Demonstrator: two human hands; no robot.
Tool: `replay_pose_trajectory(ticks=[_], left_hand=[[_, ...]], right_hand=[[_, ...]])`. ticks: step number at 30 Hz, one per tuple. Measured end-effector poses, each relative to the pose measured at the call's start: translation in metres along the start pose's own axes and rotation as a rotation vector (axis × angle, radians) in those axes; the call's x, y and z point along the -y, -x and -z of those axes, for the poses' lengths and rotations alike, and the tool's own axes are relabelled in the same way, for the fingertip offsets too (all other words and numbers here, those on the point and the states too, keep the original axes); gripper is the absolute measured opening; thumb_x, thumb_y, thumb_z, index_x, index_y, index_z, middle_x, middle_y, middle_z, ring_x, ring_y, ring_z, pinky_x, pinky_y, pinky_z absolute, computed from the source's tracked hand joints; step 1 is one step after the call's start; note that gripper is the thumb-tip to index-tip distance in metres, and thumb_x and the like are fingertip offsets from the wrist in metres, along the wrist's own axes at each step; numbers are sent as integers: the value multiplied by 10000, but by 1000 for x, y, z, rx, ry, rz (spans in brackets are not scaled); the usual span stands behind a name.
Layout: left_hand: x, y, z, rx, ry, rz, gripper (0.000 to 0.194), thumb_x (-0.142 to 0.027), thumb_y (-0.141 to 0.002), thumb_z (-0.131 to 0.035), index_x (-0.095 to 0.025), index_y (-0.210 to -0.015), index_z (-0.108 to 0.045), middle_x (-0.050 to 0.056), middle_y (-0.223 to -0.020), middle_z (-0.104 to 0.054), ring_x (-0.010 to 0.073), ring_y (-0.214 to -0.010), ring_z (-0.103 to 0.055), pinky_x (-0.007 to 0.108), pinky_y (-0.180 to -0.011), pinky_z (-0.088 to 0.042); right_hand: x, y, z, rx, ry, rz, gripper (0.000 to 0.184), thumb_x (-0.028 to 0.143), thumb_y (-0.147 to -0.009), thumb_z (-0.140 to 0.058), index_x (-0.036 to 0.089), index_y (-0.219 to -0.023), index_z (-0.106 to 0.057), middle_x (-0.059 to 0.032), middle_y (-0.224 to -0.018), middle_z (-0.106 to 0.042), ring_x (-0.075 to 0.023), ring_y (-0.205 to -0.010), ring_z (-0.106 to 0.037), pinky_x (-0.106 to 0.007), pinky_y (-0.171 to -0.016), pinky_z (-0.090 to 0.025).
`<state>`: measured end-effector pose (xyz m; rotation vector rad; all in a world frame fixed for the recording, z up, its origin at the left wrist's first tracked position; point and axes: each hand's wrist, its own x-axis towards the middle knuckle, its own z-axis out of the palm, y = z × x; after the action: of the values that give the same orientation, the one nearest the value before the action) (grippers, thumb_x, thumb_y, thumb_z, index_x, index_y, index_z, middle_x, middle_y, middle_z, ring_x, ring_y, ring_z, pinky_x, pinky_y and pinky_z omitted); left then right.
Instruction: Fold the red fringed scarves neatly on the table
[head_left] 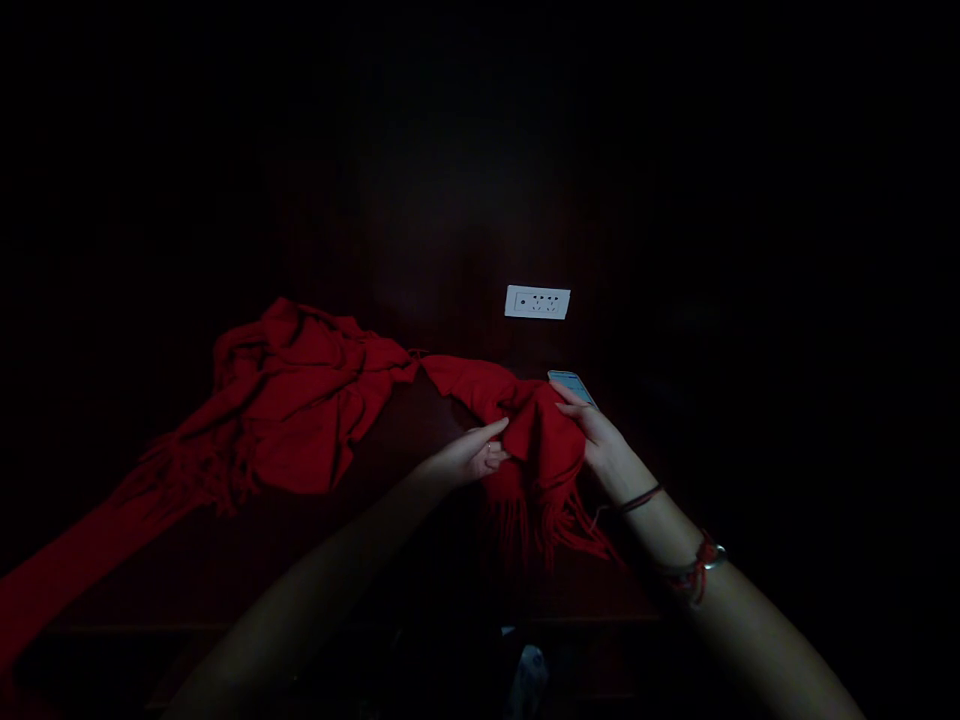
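A red fringed scarf (546, 432) lies bunched between my hands, its tassels hanging toward me. My left hand (474, 452) pinches its left side, thumb on top and fingers curled beneath. On the other side, my right hand (589, 425) grips the cloth's right edge, with part of the fingers over the fabric. Just behind that hand a phone (571, 385) with a lit screen shows partly. More red fringed cloth (300, 400) is heaped to the left and trails off toward the lower left; whether it is one piece with the scarf I cannot tell.
A white socket panel (537, 302) is set in the dark wall behind. The dark table's front edge (585, 620) runs below my hands. Under it, a pale patterned object (529, 675) shows dimly. Deep shadow hides the surroundings.
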<state>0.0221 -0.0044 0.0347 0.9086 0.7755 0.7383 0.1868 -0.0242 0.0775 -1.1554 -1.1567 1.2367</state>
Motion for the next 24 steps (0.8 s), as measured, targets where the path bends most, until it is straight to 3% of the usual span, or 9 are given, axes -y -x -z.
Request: replay_pose_trajectory(ticks=[2, 5, 7, 11, 13, 16, 19, 22, 24], left_hand=[[-6, 2, 2, -55, 14, -62, 93, -201, -767, -487, -141, -837, -498, -28, -601, -466, 32, -431, -383, 130, -369, -287], [-14, 11, 6, -197, -12, -227, 276, -125, -731, -507, -190, -993, -449, -23, -705, -508, 42, -505, -447, 144, -458, -364], [-14, 18, 9, -220, -129, -254, 368, -133, -709, -528, -220, -1052, -425, -32, -704, -509, 41, -493, -450, 150, -459, -360], [-5, 27, 12, -25, -467, 13, 250, -155, -639, -582, -180, -887, -556, -56, -530, -447, 36, -392, -358, 144, -369, -257], [-4, 28, 13, 20, -488, 39, 226, -170, -620, -603, -180, -844, -580, -40, -538, -476, 49, -412, -385, 146, -363, -253], [-10, 29, 14, 37, -367, -63, 326, -189, -623, -613, -213, -942, -553, -3, -668, -559, 75, -486, -467, 151, -386, -295], [-15, 30, 14, -15, -283, -67, 393, -177, -642, -598, -216, -1022, -506, 5, -693, -572, 74, -480, -483, 151, -387, -302], [-13, 34, 12, -105, -324, 35, 421, -139, -628, -600, -185, -1030, -485, 6, -694, -576, 65, -464, -490, 145, -379, -283], [-11, 37, 10, -70, -383, 123, 474, -134, -623, -600, -171, -1072, -452, 24, -720, -590, 83, -481, -522, 149, -377, -279]], right_hand=[[0, -2, 7, -60, 20, -39, 598, 79, -682, -367, 206, -1262, -294, -42, -992, -588, -141, -875, -568, -293, -770, -466], [-5, 0, 19, -109, 70, -117, 599, 57, -652, -390, 159, -1240, -332, -66, -908, -607, -145, -773, -592, -283, -700, -485], [-13, 3, 27, -84, 157, -151, 589, 42, -628, -408, 137, -1208, -376, -65, -859, -612, -143, -737, -592, -269, -662, -488], [-29, 10, 36, 72, 469, -217, 532, 5, -561, -450, 128, -1075, -507, -42, -806, -614, -126, -689, -579, -228, -607, -478], [-28, 10, 36, 105, 496, -224, 527, 12, -552, -463, 137, -1062, -516, -32, -786, -614, -115, -653, -574, -217, -585, -474], [-16, 9, 31, 92, 306, -153, 564, 61, -577, -475, 179, -1129, -462, -22, -781, -616, -115, -648, -582, -223, -590, -479], [-5, 7, 30, 64, 136, 2, 604, 108, -606, -490, 220, -1192, -393, -34, -902, -612, -131, -755, -588, -254, -686, -476], [-13, 3, 39, 58, 296, 34, 586, 97, -594, -480, 201, -1169, -434, -52, -979, -598, -165, -853, -570, -297, -762, -452], [-24, 2, 47, 99, 535, -4, 526, 65, -545, -497, 162, -1061, -536, -64, -986, -598, -198, -922, -540, -314, -814, -421]])
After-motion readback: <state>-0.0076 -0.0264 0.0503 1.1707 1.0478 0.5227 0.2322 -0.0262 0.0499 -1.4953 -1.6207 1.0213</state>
